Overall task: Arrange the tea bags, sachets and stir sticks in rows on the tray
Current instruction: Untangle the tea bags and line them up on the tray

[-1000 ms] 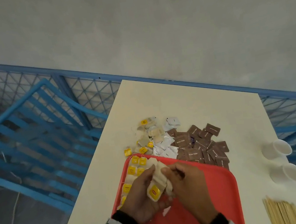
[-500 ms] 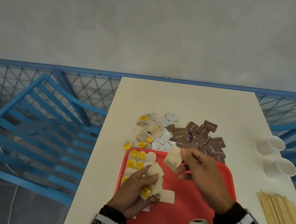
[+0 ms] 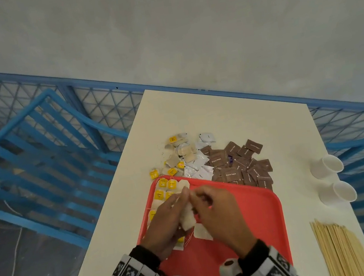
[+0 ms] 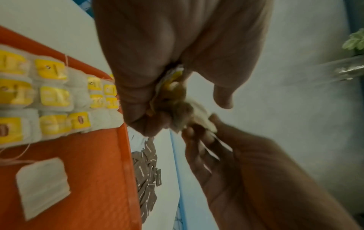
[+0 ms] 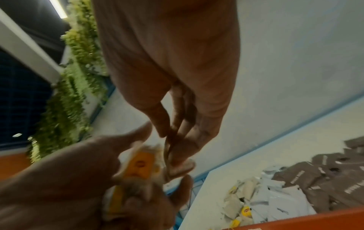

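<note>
Over the red tray (image 3: 248, 222) my left hand (image 3: 177, 201) grips a bunch of tea bags (image 3: 187, 217) with yellow tags (image 5: 140, 165). My right hand (image 3: 199, 200) meets it and pinches one bag (image 4: 202, 123) at the edge of the bunch. Rows of tea bags (image 4: 49, 96) lie along the tray's left side. One loose tea bag (image 3: 202, 231) lies on the tray under the hands. Beyond the tray sit piles of tea bags (image 3: 176, 155), white sachets (image 3: 198, 166) and brown sachets (image 3: 239, 164). Stir sticks (image 3: 342, 251) lie at the table's near right.
Two white paper cups (image 3: 326, 164) lie on their sides at the right edge of the cream table (image 3: 221, 120). A blue mesh railing (image 3: 35, 141) runs behind and to the left of the table. The tray's right half is bare.
My right hand, which held one tea bag apart over the tray's far edge, has come back to the bunch in my left hand. The head view has shifted slightly.
</note>
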`<state>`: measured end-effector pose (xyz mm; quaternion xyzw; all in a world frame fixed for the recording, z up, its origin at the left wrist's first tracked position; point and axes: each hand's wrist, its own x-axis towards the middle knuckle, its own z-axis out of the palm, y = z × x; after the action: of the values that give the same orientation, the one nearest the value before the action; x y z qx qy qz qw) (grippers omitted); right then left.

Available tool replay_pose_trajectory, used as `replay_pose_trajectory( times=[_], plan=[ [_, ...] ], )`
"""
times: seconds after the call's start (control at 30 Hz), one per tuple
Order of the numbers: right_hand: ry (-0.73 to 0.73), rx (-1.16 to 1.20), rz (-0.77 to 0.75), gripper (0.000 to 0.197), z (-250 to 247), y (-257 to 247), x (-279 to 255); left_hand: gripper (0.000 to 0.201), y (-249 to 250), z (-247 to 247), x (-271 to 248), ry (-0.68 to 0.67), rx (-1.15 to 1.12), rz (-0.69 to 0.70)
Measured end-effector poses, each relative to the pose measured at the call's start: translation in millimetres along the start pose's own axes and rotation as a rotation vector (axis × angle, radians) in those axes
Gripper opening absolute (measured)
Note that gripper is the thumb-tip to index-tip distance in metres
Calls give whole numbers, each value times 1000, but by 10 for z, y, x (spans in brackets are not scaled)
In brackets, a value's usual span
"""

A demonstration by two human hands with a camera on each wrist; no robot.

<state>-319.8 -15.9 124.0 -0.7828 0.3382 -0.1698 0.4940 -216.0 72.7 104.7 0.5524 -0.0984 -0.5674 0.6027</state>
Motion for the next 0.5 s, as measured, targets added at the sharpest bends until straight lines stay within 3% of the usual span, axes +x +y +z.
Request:
replay_pose_trajectory(
  times=[0.07,0.13,0.27,0.33,0.4,0.5],
  plan=[
    [-153,-139,-84,14,95,-20,-34,52,-27,-8,-5,-39,-107,-53],
    [-239,-100,-86,15,62,-25,-30,44,-61,-94,3,3,-158,-73],
    [-135,69,139,16,-95,198,40,22,-112,-320,-48,128,-186,-92],
    [-95,-160,199,17,-91,567,111,20,-121,-442,-106,134,-168,-85],
    [-173,-403,255,22,-30,938,133,19,-138,-556,-171,115,-174,-78],
    [-251,-469,306,23,114,1278,72,18,-170,-715,-252,62,-212,-48]
  ],
)
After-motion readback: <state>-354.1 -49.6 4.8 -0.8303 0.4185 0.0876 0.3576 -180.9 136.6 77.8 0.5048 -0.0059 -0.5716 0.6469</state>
